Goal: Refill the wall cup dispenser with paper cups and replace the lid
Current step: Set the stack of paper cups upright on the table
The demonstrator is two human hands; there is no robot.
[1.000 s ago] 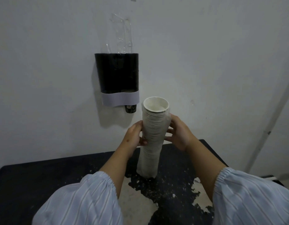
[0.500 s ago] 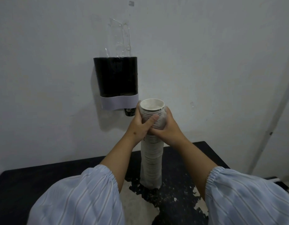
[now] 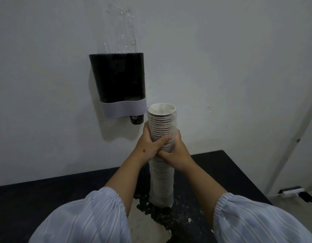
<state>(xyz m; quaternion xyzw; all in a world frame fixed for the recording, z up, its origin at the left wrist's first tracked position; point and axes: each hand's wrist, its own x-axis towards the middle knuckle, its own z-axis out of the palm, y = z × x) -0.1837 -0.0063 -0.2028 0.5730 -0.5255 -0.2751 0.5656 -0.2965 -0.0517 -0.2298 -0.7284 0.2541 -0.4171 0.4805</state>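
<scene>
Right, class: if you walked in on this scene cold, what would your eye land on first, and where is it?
First, the tall stack of paper cups standing mouth-up on the black table at centre, gripped by the left hand and right hand near its upper part. Next, the black wall dispenser up and to the left, with a pale band at its base and one dark cup poking out below.

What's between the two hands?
In the head view, the cup stack stands between them: the left hand and right hand both grip it partway up, thumbs meeting in front.
</scene>
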